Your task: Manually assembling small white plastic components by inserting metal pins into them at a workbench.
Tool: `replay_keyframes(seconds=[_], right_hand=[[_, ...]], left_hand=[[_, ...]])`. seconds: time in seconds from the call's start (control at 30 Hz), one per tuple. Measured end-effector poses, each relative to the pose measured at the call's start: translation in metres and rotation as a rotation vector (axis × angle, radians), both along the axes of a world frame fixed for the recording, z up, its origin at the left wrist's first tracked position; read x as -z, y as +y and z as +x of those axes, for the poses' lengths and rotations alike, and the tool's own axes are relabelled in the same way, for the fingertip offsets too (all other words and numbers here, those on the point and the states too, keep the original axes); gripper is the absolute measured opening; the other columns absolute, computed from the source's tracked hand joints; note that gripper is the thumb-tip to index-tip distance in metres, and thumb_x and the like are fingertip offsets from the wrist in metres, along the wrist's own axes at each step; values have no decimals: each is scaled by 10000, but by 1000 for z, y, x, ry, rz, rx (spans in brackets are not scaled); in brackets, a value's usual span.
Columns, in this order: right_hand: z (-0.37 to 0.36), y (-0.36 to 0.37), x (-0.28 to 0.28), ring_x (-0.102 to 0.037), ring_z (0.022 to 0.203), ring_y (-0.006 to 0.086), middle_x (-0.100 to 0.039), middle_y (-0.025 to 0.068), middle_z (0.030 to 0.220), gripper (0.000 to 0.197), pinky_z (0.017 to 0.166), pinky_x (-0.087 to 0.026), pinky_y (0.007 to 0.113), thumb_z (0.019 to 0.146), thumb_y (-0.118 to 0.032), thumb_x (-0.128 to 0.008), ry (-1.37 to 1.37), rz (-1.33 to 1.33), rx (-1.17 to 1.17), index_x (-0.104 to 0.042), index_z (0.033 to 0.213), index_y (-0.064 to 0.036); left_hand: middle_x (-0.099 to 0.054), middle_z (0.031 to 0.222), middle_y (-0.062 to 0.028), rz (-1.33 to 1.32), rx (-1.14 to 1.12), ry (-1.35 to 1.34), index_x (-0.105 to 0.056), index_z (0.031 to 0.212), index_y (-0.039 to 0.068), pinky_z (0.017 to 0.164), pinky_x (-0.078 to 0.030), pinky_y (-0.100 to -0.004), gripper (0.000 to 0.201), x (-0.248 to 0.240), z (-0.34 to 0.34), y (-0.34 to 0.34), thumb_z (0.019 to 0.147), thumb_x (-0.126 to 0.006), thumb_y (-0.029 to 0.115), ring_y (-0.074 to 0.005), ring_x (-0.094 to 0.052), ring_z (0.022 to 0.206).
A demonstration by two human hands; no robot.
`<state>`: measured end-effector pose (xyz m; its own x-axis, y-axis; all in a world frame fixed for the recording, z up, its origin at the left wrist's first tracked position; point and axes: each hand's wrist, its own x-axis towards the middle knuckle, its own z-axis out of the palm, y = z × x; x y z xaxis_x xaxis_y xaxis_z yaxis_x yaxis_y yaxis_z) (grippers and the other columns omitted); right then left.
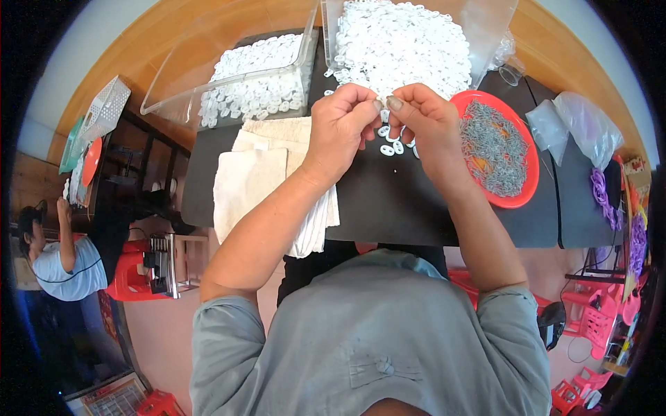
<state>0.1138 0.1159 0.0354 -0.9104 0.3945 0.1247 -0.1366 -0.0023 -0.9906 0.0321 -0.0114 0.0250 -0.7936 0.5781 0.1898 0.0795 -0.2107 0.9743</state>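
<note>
Over the dark table, my left hand [345,128] and my right hand [431,132] meet, thumbs and forefingers pinched tip to tip. Whatever they pinch is tiny and mostly covered by the fingers. Just below the fingertips lie several small white oval plastic pieces with holes [387,150]. A large heap of the same white pieces [399,48] fills a clear bin beyond my hands. Close to my right hand stands a red bowl [531,163] full of small silvery metal parts [494,149]. Folded cream cloths [250,184] lie beside my left forearm.
A second clear bin [305,69] with white pieces stands at the far left. Plastic bags [586,121] and purple cord [605,197] lie on the right. Another person [66,263] works at a table on the left. Pink plastic stools [596,322] stand at the lower right.
</note>
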Motion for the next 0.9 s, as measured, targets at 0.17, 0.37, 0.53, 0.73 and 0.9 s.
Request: replay_keyframes(seconds=[0.17, 0.37, 0.53, 0.73, 0.9], right_hand=[[-3, -7, 8, -537, 602, 59, -592, -3, 696, 141, 523, -365, 189, 913, -170, -598, 14, 142, 56, -610, 910, -30], [0, 8, -1, -540, 591, 62, -587, 1, 668, 169, 508, -364, 186, 911, -198, -599, 20, 47, 35, -610, 899, -30], [-1, 6, -4, -549, 582, 63, -598, 6, 667, 174, 497, -365, 189, 907, -200, -605, 1, 69, 24, -616, 902, -27], [1, 9, -5, -548, 579, 56, -597, -1, 661, 166, 492, -367, 183, 906, -192, -610, -13, 77, 9, -627, 904, -27], [-1, 6, -3, -551, 583, 56, -593, -6, 660, 163, 489, -373, 184, 912, -193, -605, -44, 126, -17, -628, 910, -32]], left_hand=[[-561, 605, -28, -2, -28, 116, -557, 749, 10, 429, -378, -224, 131, 6, -2, -1, 834, -560, 110, -76, -488, 501], [-547, 633, -9, -8, -2, 51, -578, 785, 46, 429, -373, -210, 139, 3, -4, -5, 860, -576, 163, -65, -480, 503], [-544, 630, -9, -23, 11, 46, -576, 783, 47, 425, -371, -209, 138, 2, -4, -6, 860, -582, 162, -66, -476, 493], [-525, 585, -17, 2, -9, 38, -553, 739, 9, 442, -386, -232, 120, -2, -2, -3, 813, -566, 103, -73, -468, 487], [-533, 610, -10, -34, 1, 103, -565, 765, 27, 445, -387, -220, 123, 3, -3, -2, 838, -573, 125, -68, -480, 511]])
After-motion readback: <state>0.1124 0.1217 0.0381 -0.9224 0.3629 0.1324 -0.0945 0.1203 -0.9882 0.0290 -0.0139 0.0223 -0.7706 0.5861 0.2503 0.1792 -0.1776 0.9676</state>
